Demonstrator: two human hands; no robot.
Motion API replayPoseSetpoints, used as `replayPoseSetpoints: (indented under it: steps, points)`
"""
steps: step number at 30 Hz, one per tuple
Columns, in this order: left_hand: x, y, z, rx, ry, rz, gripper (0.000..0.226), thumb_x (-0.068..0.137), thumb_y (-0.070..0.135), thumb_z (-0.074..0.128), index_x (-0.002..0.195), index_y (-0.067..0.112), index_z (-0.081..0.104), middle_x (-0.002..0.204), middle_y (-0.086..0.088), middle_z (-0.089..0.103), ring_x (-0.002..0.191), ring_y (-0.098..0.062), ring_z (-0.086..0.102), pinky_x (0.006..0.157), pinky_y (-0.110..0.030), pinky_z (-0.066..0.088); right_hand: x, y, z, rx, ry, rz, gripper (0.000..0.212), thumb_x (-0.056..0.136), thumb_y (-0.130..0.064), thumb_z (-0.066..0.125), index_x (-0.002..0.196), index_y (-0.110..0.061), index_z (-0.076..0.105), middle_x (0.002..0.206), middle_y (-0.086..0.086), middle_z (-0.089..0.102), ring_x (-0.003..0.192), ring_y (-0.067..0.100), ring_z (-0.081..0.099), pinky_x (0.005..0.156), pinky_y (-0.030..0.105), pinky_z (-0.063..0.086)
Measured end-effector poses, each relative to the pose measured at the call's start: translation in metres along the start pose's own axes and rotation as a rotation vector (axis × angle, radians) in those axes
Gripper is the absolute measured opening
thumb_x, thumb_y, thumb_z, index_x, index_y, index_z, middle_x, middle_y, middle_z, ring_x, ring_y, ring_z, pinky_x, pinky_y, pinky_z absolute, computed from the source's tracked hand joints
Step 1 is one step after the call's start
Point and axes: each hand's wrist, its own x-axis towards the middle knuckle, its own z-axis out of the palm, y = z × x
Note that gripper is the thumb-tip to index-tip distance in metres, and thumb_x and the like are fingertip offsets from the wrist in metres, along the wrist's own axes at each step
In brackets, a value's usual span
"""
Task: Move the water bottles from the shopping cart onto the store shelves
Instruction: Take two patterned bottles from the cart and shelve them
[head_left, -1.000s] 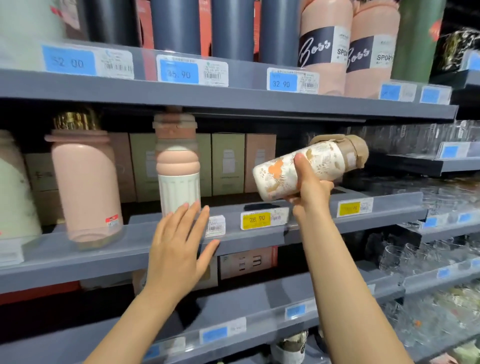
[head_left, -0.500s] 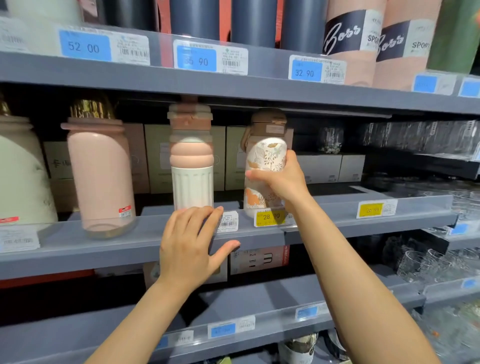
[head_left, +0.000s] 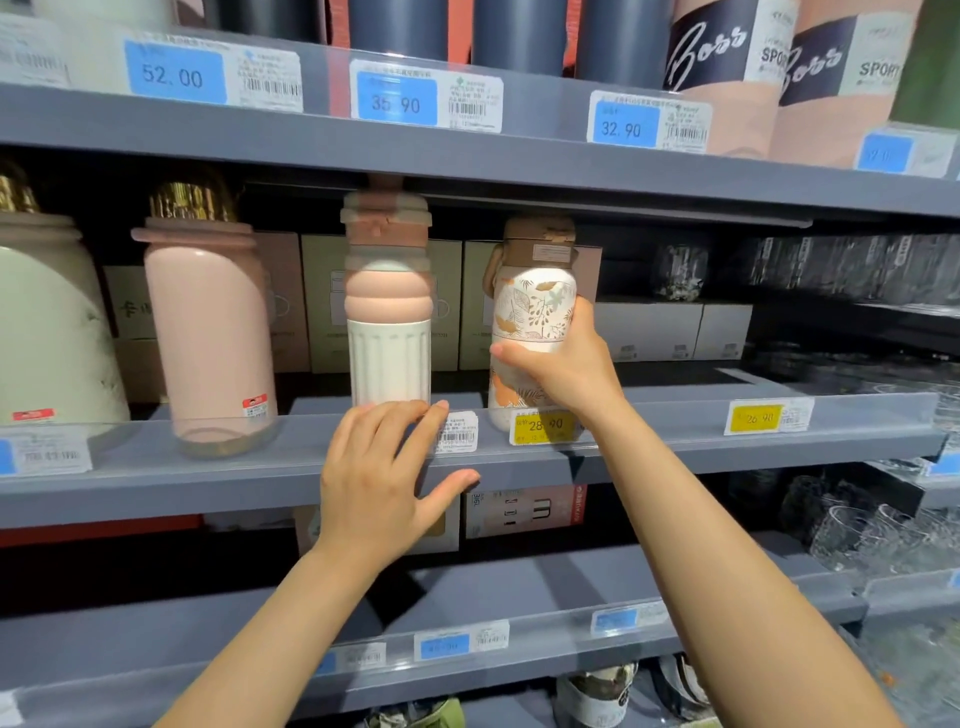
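Note:
A white floral bottle with a tan lid stands upright on the grey middle shelf, behind a yellow price tag. My right hand grips its lower body, thumb across the front. To its left stands a pink-and-white ribbed bottle. My left hand is spread flat, fingers straight, over the shelf's front lip just below that ribbed bottle, holding nothing. The shopping cart is out of view.
A tall pink bottle and a white jug stand further left on the same shelf. Boxes line the back. Dark and pink bottles fill the upper shelf. Glassware sits lower right.
My right hand swung the floral bottle from a tilt to upright and brought it left onto the middle shelf. My left hand stayed at the shelf lip.

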Motion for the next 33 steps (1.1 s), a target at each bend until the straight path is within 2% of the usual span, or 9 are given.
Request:
replayPoseSetpoints:
  steps: [4, 7, 9, 13, 16, 20, 25, 30, 33]
  points:
    - [-0.003, 0.001, -0.001, 0.005, -0.039, -0.002, 0.059, 0.085, 0.054, 0.065, 0.121, 0.007, 0.065, 0.113, -0.009, 0.065, 0.105, -0.028, 0.059, 0.098, -0.045, 0.042, -0.005, 0.005, -0.002, -0.069, -0.032, -0.026, 0.099, 0.064, -0.05, 0.082, 0.14, -0.021, 0.025, 0.13, 0.001, 0.054, 0.115, 0.022, 0.055, 0.094, 0.044, 0.05]
    - [-0.006, 0.003, -0.001, -0.003, -0.068, -0.031, 0.06, 0.087, 0.054, 0.059, 0.127, 0.008, 0.062, 0.122, -0.008, 0.063, 0.115, -0.027, 0.057, 0.109, -0.046, 0.035, -0.021, 0.012, -0.008, -0.08, 0.069, -0.094, 0.108, 0.069, -0.05, 0.078, 0.151, -0.024, 0.013, 0.145, 0.003, 0.042, 0.13, 0.021, 0.045, 0.105, 0.043, 0.042]
    - [-0.006, 0.005, -0.004, -0.048, -0.095, -0.067, 0.059, 0.087, 0.051, 0.057, 0.131, 0.01, 0.059, 0.13, -0.006, 0.06, 0.123, -0.026, 0.052, 0.115, -0.044, 0.027, -0.038, 0.015, -0.011, -0.049, 0.163, -0.212, 0.092, 0.079, -0.04, 0.075, 0.15, -0.022, 0.02, 0.145, -0.001, 0.04, 0.132, 0.014, 0.039, 0.105, 0.03, 0.036]
    - [-0.008, 0.018, -0.017, -0.264, -0.166, -0.219, 0.058, 0.086, 0.043, 0.058, 0.138, 0.02, 0.051, 0.146, 0.004, 0.045, 0.141, -0.015, 0.033, 0.12, -0.034, 0.015, -0.074, 0.02, -0.008, 0.126, 0.196, -0.442, 0.051, 0.083, -0.025, 0.068, 0.13, -0.017, 0.048, 0.119, -0.007, 0.051, 0.11, 0.006, 0.051, 0.087, 0.011, 0.04]
    - [-0.014, 0.032, -0.042, -0.467, -0.192, -0.427, 0.049, 0.084, 0.041, 0.06, 0.131, 0.028, 0.054, 0.138, 0.012, 0.052, 0.131, -0.003, 0.044, 0.111, -0.017, 0.029, -0.097, 0.024, 0.0, 0.28, 0.07, -0.434, 0.033, 0.084, -0.02, 0.066, 0.116, -0.018, 0.058, 0.108, -0.006, 0.058, 0.097, 0.009, 0.058, 0.08, 0.015, 0.046]
    - [-0.039, 0.036, -0.095, -0.515, -0.244, -0.542, 0.029, 0.084, 0.039, 0.061, 0.11, 0.028, 0.067, 0.106, 0.018, 0.066, 0.1, -0.001, 0.062, 0.088, -0.012, 0.044, -0.131, 0.02, 0.019, 0.446, -0.171, -0.3, 0.018, 0.083, -0.022, 0.067, 0.101, -0.023, 0.064, 0.094, -0.003, 0.064, 0.082, 0.008, 0.06, 0.073, 0.015, 0.046]
    - [-0.109, 0.032, -0.182, -0.409, -0.26, -0.772, 0.021, 0.078, 0.045, 0.058, 0.097, 0.037, 0.066, 0.093, 0.019, 0.069, 0.08, 0.0, 0.066, 0.074, -0.006, 0.044, -0.199, 0.003, 0.058, 0.594, -0.452, -0.147, 0.017, 0.085, -0.007, 0.07, 0.089, -0.022, 0.065, 0.077, -0.001, 0.063, 0.065, 0.002, 0.05, 0.064, 0.013, 0.042]
    - [-0.207, 0.035, -0.288, -0.232, -0.322, -0.992, 0.018, 0.078, 0.049, 0.059, 0.093, 0.041, 0.067, 0.087, 0.022, 0.07, 0.075, 0.003, 0.065, 0.069, -0.008, 0.044, -0.301, -0.019, 0.108, 0.66, -0.778, -0.029, 0.014, 0.086, 0.004, 0.064, 0.091, -0.009, 0.061, 0.068, -0.003, 0.047, 0.053, 0.0, 0.039, 0.052, 0.013, 0.032]
    - [-0.268, 0.037, -0.362, -0.173, -0.344, -1.16, 0.012, 0.076, 0.046, 0.064, 0.087, 0.049, 0.068, 0.085, 0.023, 0.07, 0.077, 0.005, 0.064, 0.069, -0.007, 0.043, -0.368, -0.032, 0.14, 0.595, -0.958, -0.005, 0.016, 0.085, 0.002, 0.067, 0.09, -0.012, 0.061, 0.067, -0.003, 0.049, 0.052, 0.0, 0.041, 0.056, 0.015, 0.035]
